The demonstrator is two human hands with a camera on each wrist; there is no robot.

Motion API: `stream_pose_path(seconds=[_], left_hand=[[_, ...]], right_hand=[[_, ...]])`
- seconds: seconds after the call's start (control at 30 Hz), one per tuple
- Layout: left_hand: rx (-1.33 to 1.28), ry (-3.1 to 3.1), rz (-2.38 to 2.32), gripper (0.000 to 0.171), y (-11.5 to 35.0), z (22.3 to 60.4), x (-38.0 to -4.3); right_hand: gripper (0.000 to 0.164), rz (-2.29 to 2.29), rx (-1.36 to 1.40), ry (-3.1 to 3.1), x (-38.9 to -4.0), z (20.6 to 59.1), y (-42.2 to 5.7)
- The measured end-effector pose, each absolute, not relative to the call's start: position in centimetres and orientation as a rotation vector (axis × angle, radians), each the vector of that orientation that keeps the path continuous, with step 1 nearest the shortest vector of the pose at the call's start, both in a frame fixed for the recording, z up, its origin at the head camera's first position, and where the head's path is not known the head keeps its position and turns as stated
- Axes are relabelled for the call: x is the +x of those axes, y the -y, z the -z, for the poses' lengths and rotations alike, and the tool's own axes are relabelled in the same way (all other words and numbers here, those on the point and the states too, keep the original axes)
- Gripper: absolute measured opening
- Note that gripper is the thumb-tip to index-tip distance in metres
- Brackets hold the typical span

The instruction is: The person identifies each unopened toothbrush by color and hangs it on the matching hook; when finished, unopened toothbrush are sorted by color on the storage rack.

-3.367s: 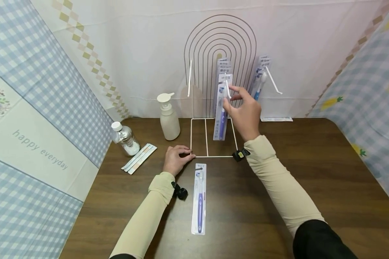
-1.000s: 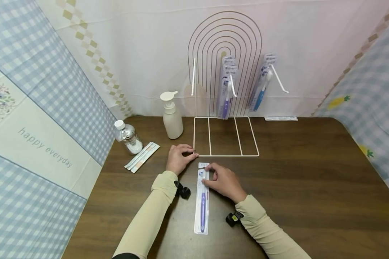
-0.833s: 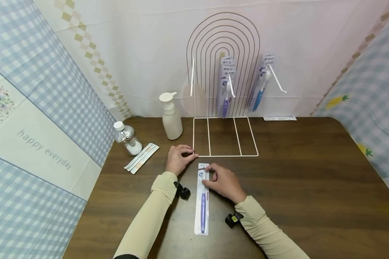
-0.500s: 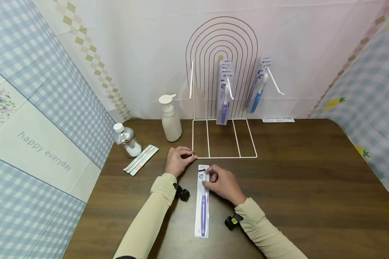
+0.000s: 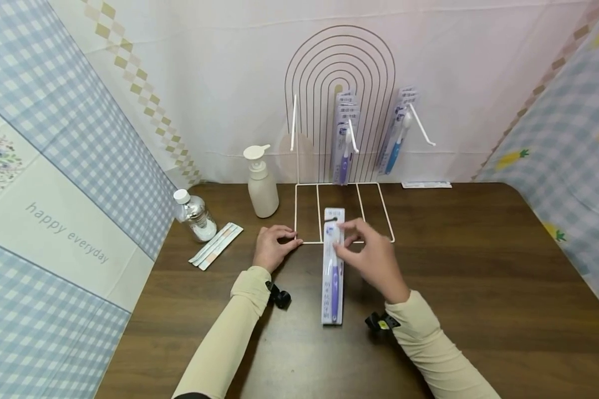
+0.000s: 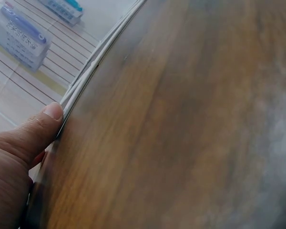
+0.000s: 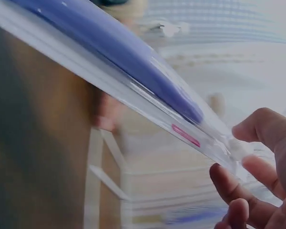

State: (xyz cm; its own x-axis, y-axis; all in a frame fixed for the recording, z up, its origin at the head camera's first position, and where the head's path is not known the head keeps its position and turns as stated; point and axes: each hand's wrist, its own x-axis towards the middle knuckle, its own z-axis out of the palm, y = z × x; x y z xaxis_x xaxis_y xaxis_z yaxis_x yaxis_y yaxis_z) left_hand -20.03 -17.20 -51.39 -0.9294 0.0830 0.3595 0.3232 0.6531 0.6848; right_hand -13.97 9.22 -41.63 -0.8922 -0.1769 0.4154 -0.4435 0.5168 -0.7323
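Note:
My right hand (image 5: 374, 257) pinches a blister-packed toothbrush (image 5: 333, 293) with a purple handle near the top of its card. The pack is lifted and overlaps the front bar of a white wire display rack (image 5: 386, 216). In the right wrist view the purple handle (image 7: 148, 76) runs diagonally towards the thumb and fingertips. My left hand (image 5: 272, 247) holds the front left corner of the rack's base between thumb and fingers. Several purple packed toothbrushes (image 5: 345, 160) hang on the middle hook and blue ones (image 5: 393, 158) on the right hook. The left hook (image 5: 293, 124) is bare.
A cream pump bottle (image 5: 263, 191) stands left of the rack. Beyond it are a clear bottle with a white cap (image 5: 196, 215) and two flat paper-wrapped strips (image 5: 216, 246). Another flat packet (image 5: 426, 185) lies against the back cloth at right.
The right hand left the hanging packs, took hold of the toothbrush pack lying on the table, and has raised it forward and slightly right. The left hand stays at the rack's corner.

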Motion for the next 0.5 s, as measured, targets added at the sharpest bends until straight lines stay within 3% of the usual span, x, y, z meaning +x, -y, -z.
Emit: stream_pose_path(seconds=[0.3,0.5], left_hand=[[-0.325,2.582,1.146,0.027,17.3,51.4,-20.0],[-0.327,2.592,1.155,0.027,17.3,51.3,-20.0]], right_hand=[[0.037,-1.168,0.491,2.174,-15.1,33.4,-11.5],[0.038,-1.118,0.452,2.105,-16.0,31.1,-11.6]])
